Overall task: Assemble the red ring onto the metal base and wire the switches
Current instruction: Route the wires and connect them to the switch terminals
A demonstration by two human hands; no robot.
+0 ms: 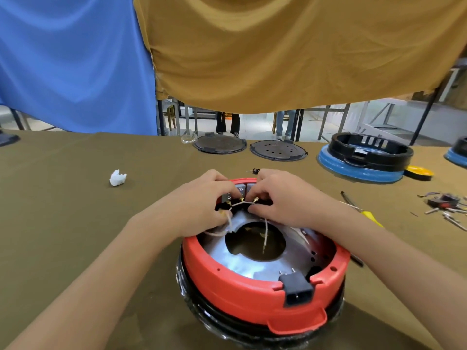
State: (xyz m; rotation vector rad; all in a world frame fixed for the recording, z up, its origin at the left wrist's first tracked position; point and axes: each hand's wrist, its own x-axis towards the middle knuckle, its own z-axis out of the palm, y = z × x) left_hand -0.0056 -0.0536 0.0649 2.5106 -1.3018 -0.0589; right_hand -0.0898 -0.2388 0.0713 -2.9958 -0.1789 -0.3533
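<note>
Red ring seated on metal base, mid-counter. Switches at the ring's 12 o'clock. Left hand and right hand, equally near, fingers curled, pinch white wires running 9-to-3 o'clock.

A red plastic ring sits on a shiny round metal base on the olive cloth-covered desk. At the ring's far side, the left hand and right hand pinch thin white wires with brass terminals beside grey switches. A black socket occupies the near rim.
</note>
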